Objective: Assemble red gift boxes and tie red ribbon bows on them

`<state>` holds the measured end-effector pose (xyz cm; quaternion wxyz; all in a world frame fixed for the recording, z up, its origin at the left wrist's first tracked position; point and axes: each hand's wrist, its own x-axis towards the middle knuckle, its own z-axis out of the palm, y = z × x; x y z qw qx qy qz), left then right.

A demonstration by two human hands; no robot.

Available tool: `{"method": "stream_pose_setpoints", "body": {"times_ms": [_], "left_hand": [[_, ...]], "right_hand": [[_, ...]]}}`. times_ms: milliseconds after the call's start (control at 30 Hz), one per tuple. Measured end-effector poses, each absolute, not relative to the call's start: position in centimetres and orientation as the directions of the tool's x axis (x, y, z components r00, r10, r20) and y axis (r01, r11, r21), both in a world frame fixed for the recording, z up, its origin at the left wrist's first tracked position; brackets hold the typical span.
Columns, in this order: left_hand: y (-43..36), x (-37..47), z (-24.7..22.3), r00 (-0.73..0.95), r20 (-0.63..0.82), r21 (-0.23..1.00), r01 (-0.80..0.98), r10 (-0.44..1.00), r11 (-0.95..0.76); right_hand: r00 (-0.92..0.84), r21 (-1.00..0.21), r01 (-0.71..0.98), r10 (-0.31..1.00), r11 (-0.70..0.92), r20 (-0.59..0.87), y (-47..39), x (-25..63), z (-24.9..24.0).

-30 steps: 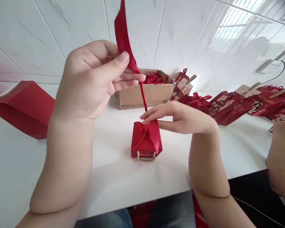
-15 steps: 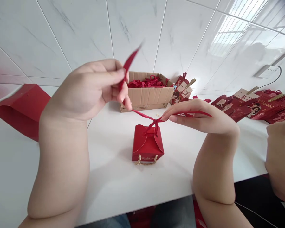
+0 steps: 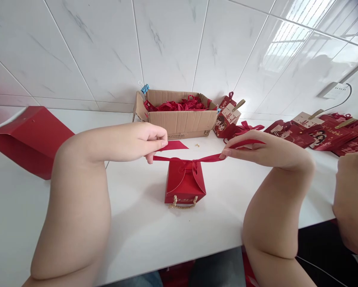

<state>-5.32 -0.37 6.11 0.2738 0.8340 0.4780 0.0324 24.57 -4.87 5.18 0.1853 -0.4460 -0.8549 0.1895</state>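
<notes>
Far left: large red paper piece (image 3: 32,139), folded, lying on the white table (image 3: 137,243), partly behind the left forearm. Left hand (image 3: 131,139): fingers pinched on one end of the red ribbon (image 3: 213,158), cut tail poking out past the fingertips to the right. Behind it, against the tiled wall (image 3: 173,48): open cardboard carton (image 3: 187,122), blue binder clip (image 3: 145,88) on its left corner, heap of red ribbons (image 3: 181,105) inside. Middle: small red box (image 3: 186,189) upright on the table, in front of the carton and between the hands; curved top flaps folded in, ribbon crossed at the top, twisted rope handle (image 3: 183,206) on the near side. Ribbon runs about level from hand to hand across the box top. Tiny gold bits (image 3: 197,145) on the table just behind the box. Right hand (image 3: 270,149): thumb and fingers gripping the other ribbon end, tail lying along the hand. Behind it and further right: row of decorated red boxes (image 3: 337,133), some overlapping. Far right: co-worker's hand (image 3: 356,161), cut by the edge, grip cannot be told.
</notes>
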Motion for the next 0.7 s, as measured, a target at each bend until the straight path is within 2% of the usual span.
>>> {"method": "stream_pose_setpoints", "body": {"times_ms": [167,367,433,533,700], "left_hand": [[-0.6,-4.8,6.0,0.562,-0.204,0.475,0.773,0.801,-0.421],[-0.8,-2.0,5.3,0.639,-0.321,0.345,0.766,0.699,-0.542],[-0.7,-1.4,5.1,0.648,-0.39,0.307,0.761,0.654,-0.571],[-0.4,-0.9,4.7,0.626,-0.433,0.275,0.777,0.649,-0.566],[-0.2,-0.4,4.2,0.637,-0.437,0.291,0.768,0.635,-0.57]], "right_hand": [[-0.466,-0.503,0.741,0.88,0.444,0.091,-4.5,24.1,4.8],[-0.423,-0.568,0.658,0.866,0.495,0.266,-4.4,22.3,4.9],[-0.417,-0.577,0.648,0.866,0.497,0.277,-4.4,22.0,5.1],[-0.445,-0.561,0.682,0.875,0.468,0.19,-4.3,21.5,5.1],[-0.533,-0.492,0.748,0.845,0.446,-0.044,-3.9,20.3,4.9]]}}
